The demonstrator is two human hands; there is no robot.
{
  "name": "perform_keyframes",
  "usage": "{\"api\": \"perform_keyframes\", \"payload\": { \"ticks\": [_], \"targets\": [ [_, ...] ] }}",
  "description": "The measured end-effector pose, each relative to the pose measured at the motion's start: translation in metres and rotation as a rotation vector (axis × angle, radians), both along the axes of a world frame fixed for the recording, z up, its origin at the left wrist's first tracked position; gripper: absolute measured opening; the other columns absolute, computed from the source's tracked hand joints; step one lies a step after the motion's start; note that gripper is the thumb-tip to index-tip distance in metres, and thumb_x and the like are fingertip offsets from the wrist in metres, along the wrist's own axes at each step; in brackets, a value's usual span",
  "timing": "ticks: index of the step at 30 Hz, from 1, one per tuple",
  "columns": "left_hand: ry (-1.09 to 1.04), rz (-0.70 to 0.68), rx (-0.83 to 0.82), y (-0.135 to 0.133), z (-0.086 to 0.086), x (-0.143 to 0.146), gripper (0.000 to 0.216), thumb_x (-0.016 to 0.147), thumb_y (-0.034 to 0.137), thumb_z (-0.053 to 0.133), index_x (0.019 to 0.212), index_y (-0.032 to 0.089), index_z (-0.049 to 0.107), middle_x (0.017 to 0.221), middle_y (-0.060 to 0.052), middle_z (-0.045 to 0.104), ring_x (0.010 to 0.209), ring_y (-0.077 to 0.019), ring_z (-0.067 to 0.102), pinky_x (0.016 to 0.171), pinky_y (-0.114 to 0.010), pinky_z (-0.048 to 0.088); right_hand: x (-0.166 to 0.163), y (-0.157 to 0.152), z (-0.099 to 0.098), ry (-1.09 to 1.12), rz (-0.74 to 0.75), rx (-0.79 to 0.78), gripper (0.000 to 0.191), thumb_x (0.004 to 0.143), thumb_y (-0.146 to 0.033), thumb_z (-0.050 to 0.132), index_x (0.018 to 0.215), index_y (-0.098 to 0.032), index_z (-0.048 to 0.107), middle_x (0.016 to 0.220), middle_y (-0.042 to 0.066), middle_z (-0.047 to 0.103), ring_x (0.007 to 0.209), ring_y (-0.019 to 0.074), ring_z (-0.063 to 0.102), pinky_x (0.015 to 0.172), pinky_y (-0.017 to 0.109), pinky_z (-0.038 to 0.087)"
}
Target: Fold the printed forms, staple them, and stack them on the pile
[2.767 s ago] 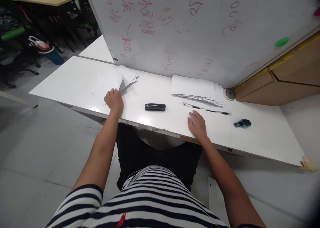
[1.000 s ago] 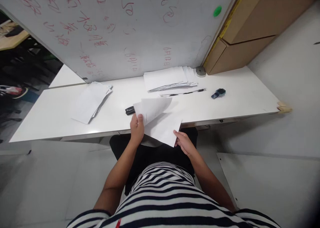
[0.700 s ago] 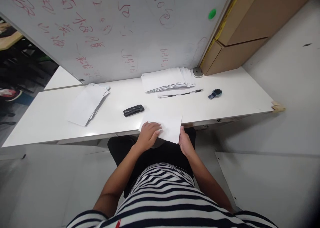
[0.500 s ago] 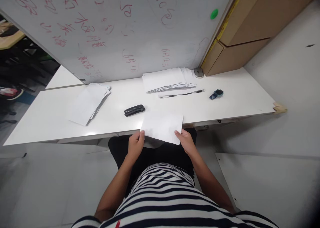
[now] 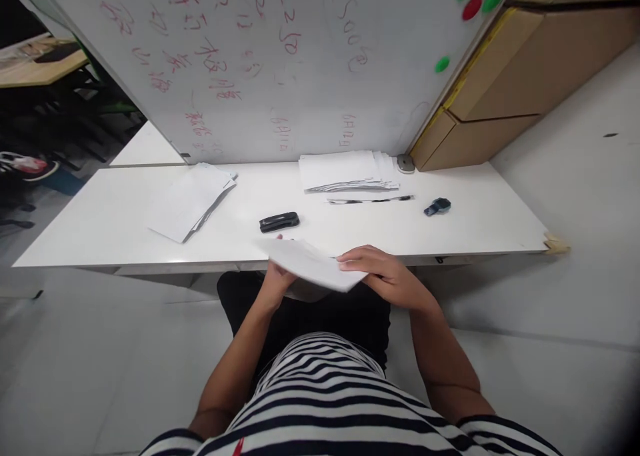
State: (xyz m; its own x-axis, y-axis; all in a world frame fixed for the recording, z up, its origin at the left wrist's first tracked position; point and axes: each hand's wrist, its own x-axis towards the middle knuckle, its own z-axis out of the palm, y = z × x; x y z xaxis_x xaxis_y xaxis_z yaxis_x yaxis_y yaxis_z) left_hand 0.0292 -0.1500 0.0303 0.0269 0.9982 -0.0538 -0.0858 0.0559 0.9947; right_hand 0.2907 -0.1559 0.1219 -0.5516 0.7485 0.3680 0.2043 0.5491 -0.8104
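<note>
White paper [image 5: 313, 264], one sheet or a thin set, is held tilted over the table's front edge and my lap. My left hand [image 5: 277, 279] grips it from underneath at the left side, its fingers partly hidden by the paper. At the right end my right hand [image 5: 383, 273] holds the paper, fingers lying over its top edge. Just beyond the paper a black stapler [image 5: 279, 222] rests on the table, touched by neither hand.
On the white table [image 5: 115, 223] lie a loose paper pile [image 5: 190, 199] at left, a larger paper stack [image 5: 343, 169] at the back, a pen [image 5: 370, 200] and a dark watch [image 5: 437, 207]. A grey mouse [image 5: 405, 163] sits by cardboard boxes [image 5: 450, 139]. A whiteboard [image 5: 300, 103] stands behind.
The paper has gone from nearly flat to tilted, its left end raised. My left hand has slipped beneath it, and my right hand has turned over its right edge. The camera view has shifted.
</note>
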Motion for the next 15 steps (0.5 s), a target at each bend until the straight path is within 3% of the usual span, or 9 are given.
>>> {"api": "perform_keyframes", "payload": {
  "ticks": [3, 7, 11, 15],
  "targets": [
    [0.062, 0.068, 0.205, 0.013, 0.012, -0.014, 0.062, 0.085, 0.046, 0.058, 0.141, 0.033, 0.036, 0.147, -0.010, 0.043, 0.135, -0.0263, 0.042, 0.107, -0.047, 0.038, 0.003, 0.003, 0.004, 0.156, 0.001, 0.022, 0.035, 0.092, -0.015, 0.049, 0.118, -0.031, 0.065, 0.113, 0.004, 0.069, 0.108, 0.0199, 0.061, 0.091, 0.040, 0.051],
    [0.311, 0.046, 0.389, 0.018, 0.026, -0.028, 0.034, 0.081, 0.040, 0.065, 0.111, 0.023, 0.064, 0.124, -0.009, 0.062, 0.121, -0.0254, 0.055, 0.104, -0.044, 0.042, -0.004, 0.010, -0.024, 0.228, -0.192, -0.081, 0.026, 0.088, -0.024, 0.059, 0.111, -0.029, 0.069, 0.112, 0.004, 0.070, 0.107, 0.0229, 0.063, 0.093, 0.041, 0.051],
    [0.456, 0.091, 0.362, 0.019, 0.032, -0.027, 0.020, 0.082, 0.036, 0.066, 0.093, 0.020, 0.069, 0.094, -0.004, 0.071, 0.088, -0.0199, 0.066, 0.083, -0.035, 0.053, -0.022, 0.014, -0.050, 0.123, -0.478, -0.231, 0.021, 0.086, -0.036, 0.062, 0.099, -0.024, 0.072, 0.099, 0.005, 0.073, 0.092, 0.0234, 0.068, 0.079, 0.036, 0.056],
    [0.486, 0.113, 0.505, 0.025, 0.040, -0.017, 0.018, 0.084, 0.036, 0.063, 0.094, 0.022, 0.071, 0.098, -0.004, 0.071, 0.095, -0.0207, 0.065, 0.089, -0.037, 0.052, -0.035, 0.017, -0.055, 0.134, -0.581, -0.177, 0.025, 0.086, -0.042, 0.060, 0.095, -0.022, 0.072, 0.096, 0.007, 0.072, 0.086, 0.0237, 0.068, 0.074, 0.035, 0.056]
  ]
}}
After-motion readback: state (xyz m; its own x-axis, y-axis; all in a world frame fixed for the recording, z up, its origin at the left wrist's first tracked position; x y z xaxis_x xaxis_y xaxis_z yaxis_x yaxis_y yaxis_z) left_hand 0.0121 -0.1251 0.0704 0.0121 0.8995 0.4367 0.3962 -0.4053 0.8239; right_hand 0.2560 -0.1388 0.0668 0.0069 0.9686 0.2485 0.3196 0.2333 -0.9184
